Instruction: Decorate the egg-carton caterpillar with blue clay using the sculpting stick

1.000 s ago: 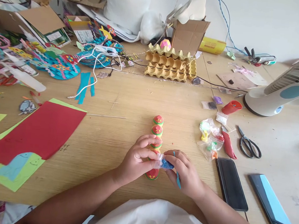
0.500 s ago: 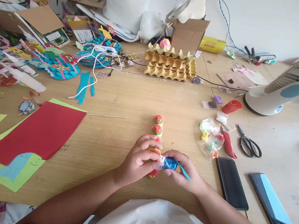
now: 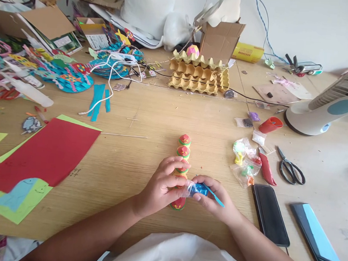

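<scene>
1. Hands. The left hand (image 3: 164, 185) pinches the clear end of a blue packet (image 3: 201, 188) between thumb and fingers; the right hand (image 3: 221, 194) grips its blue end, together with a slim light-blue tool (image 3: 217, 198). From where I stand, the packet is at the right side of the near part of a domed row (image 3: 183, 151), coloured red, green and yellow.
2. Lettering. Red characters mark the yellow package (image 3: 248, 53), far right; a white label is fixed to the open carton (image 3: 50, 22), far left. Both are too small to read, as is the handwriting beside the red sheet (image 3: 48, 153).
3. Clearances. Bare wood separates the domed row from the red sheet, left, and from the small clay bags (image 3: 245, 158), right. The person's white shirt (image 3: 176, 255) hides the middle of the near edge.
4. Setting. The light wooden table (image 3: 151, 112) shows grain and seams; a pale wall (image 3: 314, 29) stands behind.
</scene>
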A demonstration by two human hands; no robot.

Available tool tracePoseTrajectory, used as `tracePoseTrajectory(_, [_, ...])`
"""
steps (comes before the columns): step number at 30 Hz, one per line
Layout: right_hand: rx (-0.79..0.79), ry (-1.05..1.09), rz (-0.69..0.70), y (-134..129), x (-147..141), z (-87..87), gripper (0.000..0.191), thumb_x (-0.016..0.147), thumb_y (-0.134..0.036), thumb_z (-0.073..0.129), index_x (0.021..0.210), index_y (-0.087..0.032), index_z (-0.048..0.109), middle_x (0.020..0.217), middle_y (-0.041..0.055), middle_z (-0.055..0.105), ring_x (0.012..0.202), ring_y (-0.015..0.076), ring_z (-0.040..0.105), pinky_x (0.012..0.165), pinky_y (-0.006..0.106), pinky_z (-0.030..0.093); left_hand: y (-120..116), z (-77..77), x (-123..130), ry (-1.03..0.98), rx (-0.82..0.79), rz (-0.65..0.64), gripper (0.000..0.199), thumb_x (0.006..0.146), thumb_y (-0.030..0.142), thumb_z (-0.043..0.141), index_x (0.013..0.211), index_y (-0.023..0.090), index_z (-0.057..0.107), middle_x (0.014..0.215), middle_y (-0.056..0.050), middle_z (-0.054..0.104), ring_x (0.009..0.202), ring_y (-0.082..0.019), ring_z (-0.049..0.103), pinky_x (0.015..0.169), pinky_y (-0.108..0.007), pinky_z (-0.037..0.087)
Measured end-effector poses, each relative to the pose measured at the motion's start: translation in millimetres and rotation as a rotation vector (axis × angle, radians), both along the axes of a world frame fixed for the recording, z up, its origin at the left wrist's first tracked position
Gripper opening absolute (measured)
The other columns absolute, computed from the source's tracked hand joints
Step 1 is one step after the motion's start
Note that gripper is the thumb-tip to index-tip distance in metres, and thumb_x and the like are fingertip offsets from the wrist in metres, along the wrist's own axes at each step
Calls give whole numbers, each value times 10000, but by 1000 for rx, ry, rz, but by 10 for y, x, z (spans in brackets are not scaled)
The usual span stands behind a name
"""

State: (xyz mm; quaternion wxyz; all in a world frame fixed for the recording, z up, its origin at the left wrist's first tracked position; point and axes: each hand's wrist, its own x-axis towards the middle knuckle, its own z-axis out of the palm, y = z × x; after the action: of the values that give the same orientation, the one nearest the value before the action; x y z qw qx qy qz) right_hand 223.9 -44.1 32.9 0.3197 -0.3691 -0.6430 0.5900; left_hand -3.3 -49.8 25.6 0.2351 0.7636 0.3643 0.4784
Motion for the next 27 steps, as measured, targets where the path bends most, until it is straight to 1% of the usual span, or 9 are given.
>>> tracePoseTrajectory(6, [-17,15,65,0,-1,-13,341,937,-496,705,1101,-198,682,920,57,707,772,158,630,681,269,529,-11,-6,4,-67,-75,-53,77,859,213,819,907,260,781,1287,-79,678,1342,-280,539,1112,-498,508])
tracePoseTrajectory(10, [-28,24,63,-12,-5,-60,300,934,-476,704,1040,-196,685,884,40,694,714,142,606,644,259,506,-25,23,18,-73,-27,-62,101,870,155,794,881,249,758,1222,-69,688,1334,-268,530,1094,-466,515])
tracePoseTrajectory(12, [-23,37,30,-17,-7,-88,305,923,-495,711,999,-200,689,860,31,685,693,139,598,623,256,498,-28,37,16,-69,-8,-55,114,880,139,775,905,248,750,1202,-65,689,1322,-257,536,1108,-454,500])
tracePoseTrajectory(15, [-35,68,-61,-9,-3,-110,325,916,-533,713,962,-212,690,853,31,697,718,156,632,641,271,522,-24,47,-9,-124,-96,8,106,924,129,713,933,234,721,1175,-68,696,1285,-237,573,1134,-439,473])
tracePoseTrajectory(17, [-48,80,-123,1,2,-104,320,926,-536,706,962,-218,698,864,35,713,753,169,660,679,286,545,-23,41,-33,-216,-188,54,82,968,148,659,961,224,691,1173,-75,699,1225,-221,618,1089,-407,501])
tracePoseTrajectory(19, [-38,74,-162,9,5,-85,297,939,-514,704,981,-220,712,873,36,718,776,173,669,717,297,555,-33,24,-48,-289,-256,69,50,995,187,631,1016,217,666,1167,-83,704,1144,-205,658,977,-349,543])
tracePoseTrajectory(21, [-11,61,-165,7,-1,-61,269,949,-480,708,1018,-220,718,906,45,725,817,182,678,763,316,565,-54,3,-43,-293,-288,45,131,982,242,671,1110,219,657,1140,-82,717,1080,-199,674,896,-316,547])
tracePoseTrajectory(24, [61,67,-130,-8,-28,-27,229,972,-430,692,1078,-228,705,1005,73,741,911,209,694,829,354,578,-91,-18,2,-253,-334,16,303,929,298,752,1198,220,636,1102,-74,732,953,-183,682,858,-321,548])
tracePoseTrajectory(27, [177,68,-117,-22,-61,12,162,982,-364,682,1087,-240,671,1041,76,736,949,213,695,844,359,573,-111,-21,63,-256,-341,15,334,926,243,750,1221,225,593,1007,-41,752,876,-162,709,843,-314,569])
